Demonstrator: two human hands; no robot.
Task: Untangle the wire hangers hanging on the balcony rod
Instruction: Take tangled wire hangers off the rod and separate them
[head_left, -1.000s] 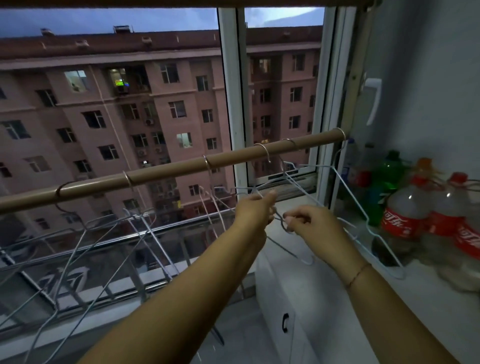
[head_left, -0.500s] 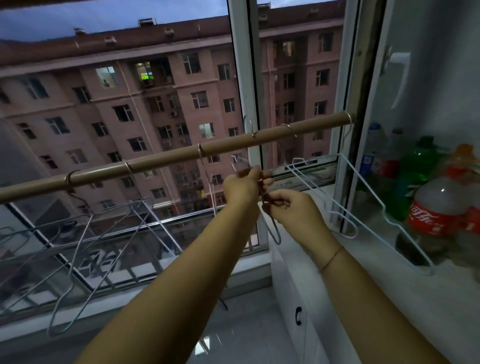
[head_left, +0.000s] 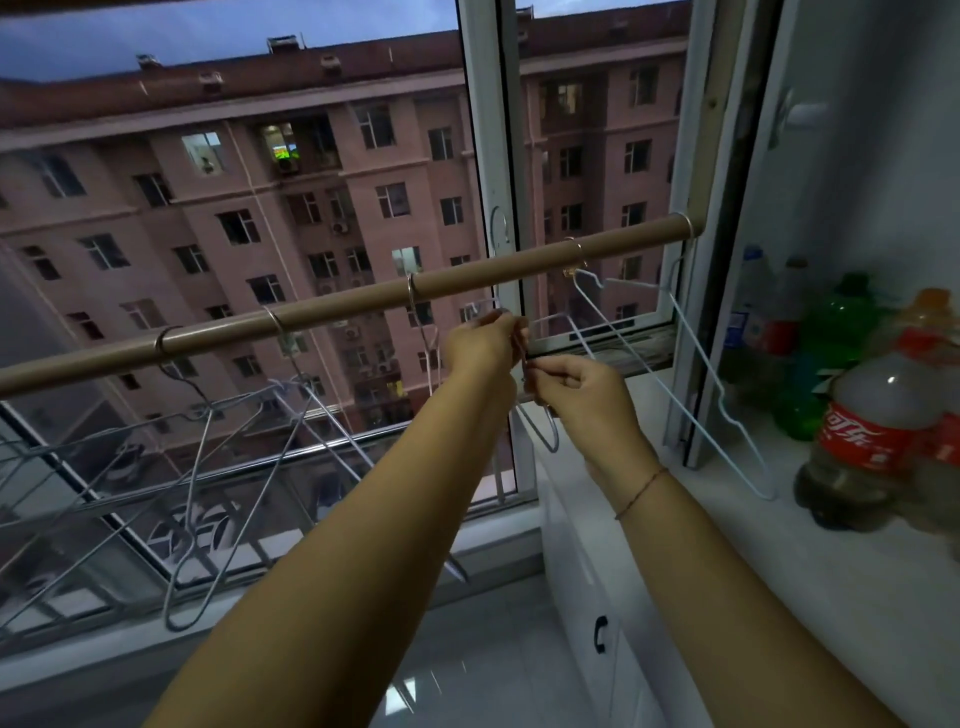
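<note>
A tan rod (head_left: 337, 312) runs across the window, sloping up to the right. Several thin wire hangers hang from it. A tangled cluster (head_left: 244, 431) dangles at the left. A pale hanger (head_left: 696, 358) hangs at the right end. Just below the rod's middle, my left hand (head_left: 485, 345) pinches the wire of one hanger (head_left: 543, 434). My right hand (head_left: 582, 389) pinches the same hanger's wire right beside it. This hanger's hook (head_left: 497, 224) stands free above the rod.
A white cabinet (head_left: 779, 597) with a black door handle stands at the right. Cola bottles (head_left: 872, 431) and a green bottle (head_left: 836, 332) sit on its top. Window frames (head_left: 488, 156) and an outside railing lie behind the rod. A pink building fills the view beyond.
Both hands rose from below the rod and closed together. The held hanger's hook came off the rod and now stands above it. My view shifted downward.
</note>
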